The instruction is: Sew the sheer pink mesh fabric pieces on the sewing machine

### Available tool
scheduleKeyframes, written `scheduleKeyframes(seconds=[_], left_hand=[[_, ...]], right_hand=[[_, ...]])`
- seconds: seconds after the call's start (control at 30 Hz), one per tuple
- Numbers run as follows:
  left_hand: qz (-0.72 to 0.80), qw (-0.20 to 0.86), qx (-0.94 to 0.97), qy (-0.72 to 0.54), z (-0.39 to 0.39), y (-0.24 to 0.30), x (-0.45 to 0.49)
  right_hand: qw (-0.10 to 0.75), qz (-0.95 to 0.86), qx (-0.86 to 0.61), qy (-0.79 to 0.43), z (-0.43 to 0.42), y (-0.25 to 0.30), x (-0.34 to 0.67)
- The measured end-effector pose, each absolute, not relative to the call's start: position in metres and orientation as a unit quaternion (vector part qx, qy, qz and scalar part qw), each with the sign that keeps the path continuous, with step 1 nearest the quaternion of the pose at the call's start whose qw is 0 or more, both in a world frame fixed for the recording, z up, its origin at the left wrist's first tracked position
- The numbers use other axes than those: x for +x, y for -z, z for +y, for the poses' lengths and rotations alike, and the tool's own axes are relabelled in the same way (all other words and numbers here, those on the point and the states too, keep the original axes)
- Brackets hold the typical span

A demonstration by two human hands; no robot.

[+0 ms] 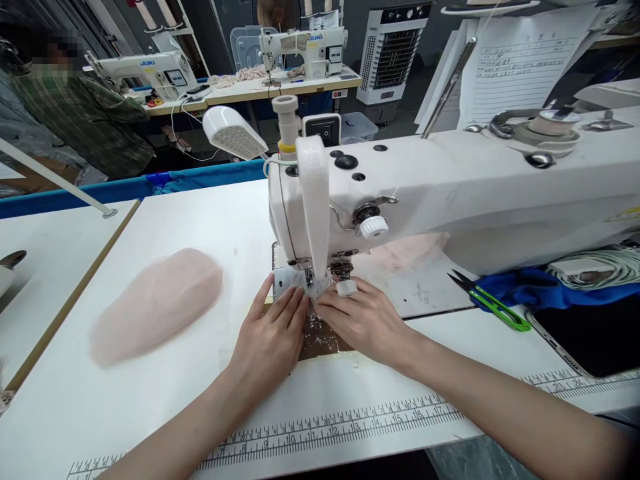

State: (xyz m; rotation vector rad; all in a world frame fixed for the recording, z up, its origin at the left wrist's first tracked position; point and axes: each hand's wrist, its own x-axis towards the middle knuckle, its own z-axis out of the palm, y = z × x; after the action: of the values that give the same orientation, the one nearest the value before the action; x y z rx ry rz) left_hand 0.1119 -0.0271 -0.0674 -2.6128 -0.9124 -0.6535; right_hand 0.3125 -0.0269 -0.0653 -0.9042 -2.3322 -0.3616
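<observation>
A white industrial sewing machine (450, 193) stands on the white table (350, 400). Both my hands lie at its presser foot (313, 279). My left hand (273, 340) rests flat, fingers stretched forward, pressing a small sheer piece of fabric (316, 313) at the needle. My right hand (363, 320) lies on the other side of that piece, fingers pressed down on it, with a white thimble-like cap (347, 288) on one fingertip.
A pink pile of sheer fabric (155, 303) lies to the left. Green thread snips (493, 303) and blue cloth (540, 290) sit to the right. A ruler strip (350, 423) runs along the front edge. A lamp (234, 132) hangs over the machine; another person (85, 113) sits back left.
</observation>
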Motion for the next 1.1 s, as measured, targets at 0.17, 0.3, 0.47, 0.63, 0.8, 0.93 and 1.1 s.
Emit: scheduleKeyframes(seconds=[0.17,0.3,0.47,0.63,0.8,0.93,1.1], left_hand=[[-0.320,0.143,-0.910,0.222,-0.026,0.068,0.112],[-0.325,0.137,-0.909,0.221,-0.025,0.066,0.112],[-0.329,0.132,-0.909,0.219,-0.022,0.066,0.113],[-0.330,0.130,-0.911,0.212,-0.019,0.065,0.112],[-0.322,0.118,-0.912,0.225,-0.024,0.064,0.113],[-0.323,0.119,-0.910,0.231,-0.026,0.064,0.113],[-0.322,0.118,-0.910,0.233,-0.022,0.064,0.112]], right_hand=[[0.306,-0.879,-0.340,0.134,-0.026,0.066,0.313],[0.311,-0.876,-0.343,0.131,-0.025,0.066,0.313],[0.291,-0.878,-0.355,0.138,-0.023,0.064,0.313],[0.275,-0.877,-0.372,0.129,-0.019,0.065,0.312],[0.293,-0.869,-0.382,0.115,-0.026,0.064,0.312],[0.288,-0.870,-0.384,0.110,-0.031,0.066,0.313],[0.287,-0.871,-0.381,0.117,-0.029,0.067,0.313]])
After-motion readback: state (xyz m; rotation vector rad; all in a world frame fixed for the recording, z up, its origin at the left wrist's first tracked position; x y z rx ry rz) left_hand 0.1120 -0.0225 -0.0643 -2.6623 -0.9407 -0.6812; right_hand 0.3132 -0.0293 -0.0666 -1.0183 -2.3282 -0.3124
